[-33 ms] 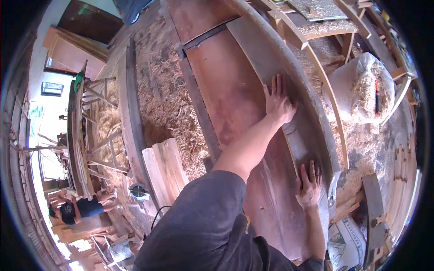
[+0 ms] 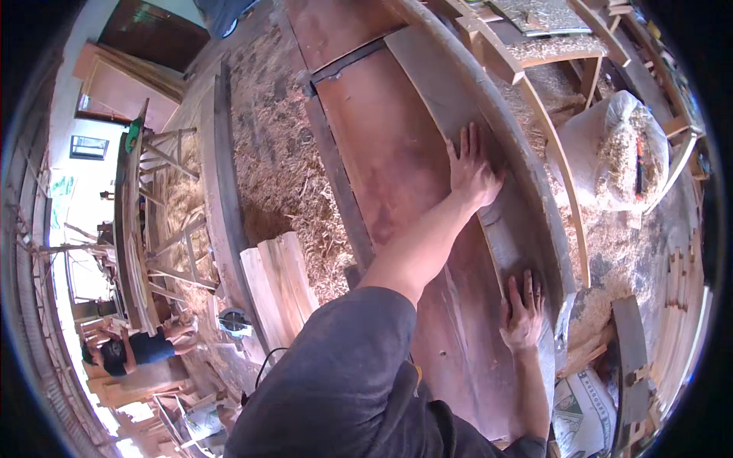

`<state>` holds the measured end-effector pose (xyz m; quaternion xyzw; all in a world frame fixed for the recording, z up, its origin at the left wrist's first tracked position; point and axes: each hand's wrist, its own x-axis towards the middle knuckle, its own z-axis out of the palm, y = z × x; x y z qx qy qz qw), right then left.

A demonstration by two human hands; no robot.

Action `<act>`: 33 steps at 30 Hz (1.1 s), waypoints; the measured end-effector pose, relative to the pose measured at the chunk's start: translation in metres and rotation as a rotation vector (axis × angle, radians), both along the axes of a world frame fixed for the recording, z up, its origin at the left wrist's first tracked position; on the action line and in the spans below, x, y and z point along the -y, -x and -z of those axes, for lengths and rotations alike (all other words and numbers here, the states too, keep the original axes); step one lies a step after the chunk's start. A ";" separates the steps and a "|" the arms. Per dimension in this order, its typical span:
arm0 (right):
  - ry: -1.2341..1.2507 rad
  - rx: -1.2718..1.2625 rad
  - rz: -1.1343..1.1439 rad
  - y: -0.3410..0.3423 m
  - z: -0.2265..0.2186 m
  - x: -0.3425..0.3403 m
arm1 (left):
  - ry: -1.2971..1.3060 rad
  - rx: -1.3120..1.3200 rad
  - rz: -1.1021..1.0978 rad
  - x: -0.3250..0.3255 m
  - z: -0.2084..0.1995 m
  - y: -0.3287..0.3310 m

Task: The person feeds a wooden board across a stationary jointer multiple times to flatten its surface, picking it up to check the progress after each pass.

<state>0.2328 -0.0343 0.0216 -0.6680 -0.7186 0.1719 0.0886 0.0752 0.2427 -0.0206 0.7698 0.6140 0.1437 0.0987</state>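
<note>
Because the long grey-brown plank [image 2: 439, 72] runs away from the person, from the lower right up toward the upper left, its long axis lies nearly in line with the fingers set on it. It rests along the right side of a wide reddish-brown wood panel [image 2: 382, 130], with a raised timber rail [image 2: 537, 169] bordering it on the right. The lens bends these edges, so I cannot tell how straight they really are.

Both hands are on the plank, 1 ahead of the other. The left hand [image 2: 475, 172] is farther along it, its forearm crossing the panel at a slant; its outer fingers come close to the plank's left edge and its thumb side faces the rail. The right hand [image 2: 523, 313] sits nearer the body and closer to the plank's near end, its thumb at the left edge and its forearm rising from below.

Neither hand wraps around anything. On each of the 2, the fingers are extended and laid palm-down on the plank's upper face, slightly parted on the left and a little wider on the right. How hard they press cannot be told.

Left of the panel, past a dark timber edge, wood shavings [image 2: 275, 114] cover the floor beside pale boards [image 2: 279, 282]. Right of the rail stands a translucent sack [image 2: 611, 153] with shavings showing.
</note>
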 end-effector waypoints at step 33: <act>-0.100 0.002 0.016 0.084 0.037 -0.187 | -0.171 0.135 -0.036 -0.195 0.030 0.085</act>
